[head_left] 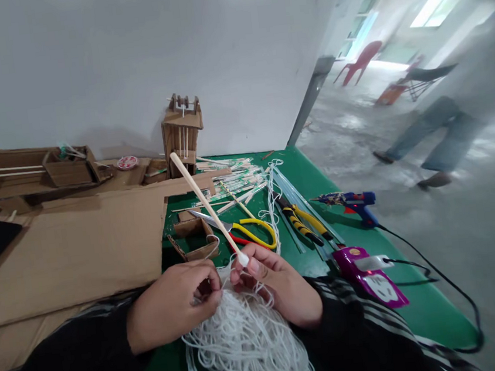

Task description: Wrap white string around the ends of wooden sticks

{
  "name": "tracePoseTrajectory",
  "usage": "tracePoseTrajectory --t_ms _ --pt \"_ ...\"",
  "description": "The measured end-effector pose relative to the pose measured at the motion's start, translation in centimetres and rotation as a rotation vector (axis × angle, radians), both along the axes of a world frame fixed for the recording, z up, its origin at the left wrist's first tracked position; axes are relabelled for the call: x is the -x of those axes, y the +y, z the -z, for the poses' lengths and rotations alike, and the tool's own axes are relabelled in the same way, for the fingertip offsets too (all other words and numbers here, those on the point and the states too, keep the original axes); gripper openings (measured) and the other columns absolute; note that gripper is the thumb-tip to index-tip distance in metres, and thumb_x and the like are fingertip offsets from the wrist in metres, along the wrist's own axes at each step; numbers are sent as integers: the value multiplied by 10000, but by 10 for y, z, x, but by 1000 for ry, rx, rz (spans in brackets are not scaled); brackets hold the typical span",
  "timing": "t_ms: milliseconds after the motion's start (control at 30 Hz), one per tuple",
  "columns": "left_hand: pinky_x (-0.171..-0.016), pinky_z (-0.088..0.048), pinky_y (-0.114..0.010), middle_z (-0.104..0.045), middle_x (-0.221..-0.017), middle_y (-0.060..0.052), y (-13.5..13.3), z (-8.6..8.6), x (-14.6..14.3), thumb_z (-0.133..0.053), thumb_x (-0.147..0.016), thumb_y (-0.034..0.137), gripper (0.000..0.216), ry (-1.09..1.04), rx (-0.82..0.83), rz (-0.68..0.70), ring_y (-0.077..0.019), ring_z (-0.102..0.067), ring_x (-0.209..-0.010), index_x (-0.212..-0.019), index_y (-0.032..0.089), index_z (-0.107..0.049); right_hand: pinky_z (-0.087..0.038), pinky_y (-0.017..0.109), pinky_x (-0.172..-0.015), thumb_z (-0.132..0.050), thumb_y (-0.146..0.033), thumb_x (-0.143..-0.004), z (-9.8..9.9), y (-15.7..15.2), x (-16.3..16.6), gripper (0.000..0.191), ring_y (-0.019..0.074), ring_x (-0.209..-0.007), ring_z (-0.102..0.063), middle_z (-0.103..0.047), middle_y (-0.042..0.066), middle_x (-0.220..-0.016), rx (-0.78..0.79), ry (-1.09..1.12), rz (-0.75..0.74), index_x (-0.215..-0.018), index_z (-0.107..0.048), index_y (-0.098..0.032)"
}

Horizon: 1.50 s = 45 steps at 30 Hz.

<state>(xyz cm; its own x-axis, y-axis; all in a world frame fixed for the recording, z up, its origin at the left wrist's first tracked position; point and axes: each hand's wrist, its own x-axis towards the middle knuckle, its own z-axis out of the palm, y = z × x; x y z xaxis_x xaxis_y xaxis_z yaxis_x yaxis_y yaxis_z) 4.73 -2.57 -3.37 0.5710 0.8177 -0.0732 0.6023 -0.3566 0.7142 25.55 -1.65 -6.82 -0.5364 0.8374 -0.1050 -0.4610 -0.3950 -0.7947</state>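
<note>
My right hand (279,282) is closed, its thumb and fingers gripping the lower end of a thin wooden stick (205,204). White string is bunched around that end, and the stick leans up and to the left. Beside it, my left hand (175,302) pinches a strand of white string; its fingertips are partly hidden. Below both hands lies a big tangled heap of white string (251,350). Just beyond them are scissors (252,232) with yellow and red handles and a small open cardboard frame (195,235).
Yellow-black pliers (302,221), a blue glue gun (350,201) and a purple power strip (370,279) with a cord lie on the right. Loose sticks (242,177) and a cardboard tower (182,133) stand farther back. Cardboard sheets (103,242) cover the left. A person's legs (445,129) show beyond the table.
</note>
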Motion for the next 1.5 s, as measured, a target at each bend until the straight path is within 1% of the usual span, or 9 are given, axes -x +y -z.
tracePoseTrajectory --t_ms 300,467,567,667,833,967,1233,1367,1500 --pt "-598 -467 -275 -632 -784 1 -11 13 2 -418 -921 165 150 258 -641 93 -162 -636 -669 -813 200 -515 -442 225 -734 -661 -369 -886 1 -3 2 202 99 -790 -614 -701 33 -896 -22 -30 -15 -896 -645 -167" --pt "-581 -500 -328 -633 -761 -22 -7 8 1 -452 -893 104 125 354 -820 172 -216 -648 -699 -840 185 -530 -432 211 -724 -671 -359 -881 1 -5 4 202 81 -743 -605 -696 16 -844 -38 -45 -50 -895 -639 -159" --pt "-592 -514 -347 -642 -769 -35 -5 1 5 -484 -873 66 131 435 -863 282 -223 -640 -689 -827 173 -541 -435 212 -709 -669 -361 -882 1 -5 4 211 86 -734 -610 -684 12 -810 -39 -48 -60 -891 -630 -154" --pt "-568 -500 -340 -641 -766 -42 -5 -4 7 -520 -858 74 111 489 -869 277 -237 -634 -708 -841 171 -571 -440 219 -702 -669 -368 -879 -1 -5 4 225 100 -751 -625 -676 18 -821 -52 -56 -69 -887 -624 -148" --pt "-616 -460 -326 -613 -781 -26 -9 -11 3 -511 -814 133 103 318 -635 83 -236 -605 -785 -788 206 -580 -454 240 -729 -654 -374 -888 -3 -5 4 232 117 -778 -648 -674 25 -834 -79 -67 -99 -888 -618 -144" --pt "-702 -440 -292 -592 -814 8 -8 -18 2 -474 -747 101 122 67 -171 -81 -177 -567 -793 -729 205 -535 -473 281 -775 -671 -375 -873 -3 -6 5 235 133 -785 -659 -671 21 -830 -56 -39 -106 -883 -611 -147" --pt "-533 -417 -224 -613 -781 -12 -1 1 3 -497 -802 272 117 -479 699 -233 -124 -505 -641 -728 201 -440 -443 254 -728 -681 -414 -856 -5 -6 6 275 118 -758 -629 -683 23 -820 -80 -99 -86 -861 -607 -150" --pt "-482 -364 -211 -547 -616 37 -2 -2 3 -521 -814 297 145 -496 714 -203 -87 -419 -497 -743 200 -441 -413 246 -688 -679 -435 -851 -5 -6 5 289 113 -734 -608 -674 19 -820 -74 -138 -76 -858 -604 -157" --pt "-489 -307 -204 -408 -608 75 -7 -16 3 -564 -820 261 79 -230 368 -121 -91 -358 -528 -789 195 -535 -413 256 -708 -686 -428 -847 -4 -6 6 287 117 -740 -603 -661 19 -825 -45 -109 -84 -866 -604 -154"
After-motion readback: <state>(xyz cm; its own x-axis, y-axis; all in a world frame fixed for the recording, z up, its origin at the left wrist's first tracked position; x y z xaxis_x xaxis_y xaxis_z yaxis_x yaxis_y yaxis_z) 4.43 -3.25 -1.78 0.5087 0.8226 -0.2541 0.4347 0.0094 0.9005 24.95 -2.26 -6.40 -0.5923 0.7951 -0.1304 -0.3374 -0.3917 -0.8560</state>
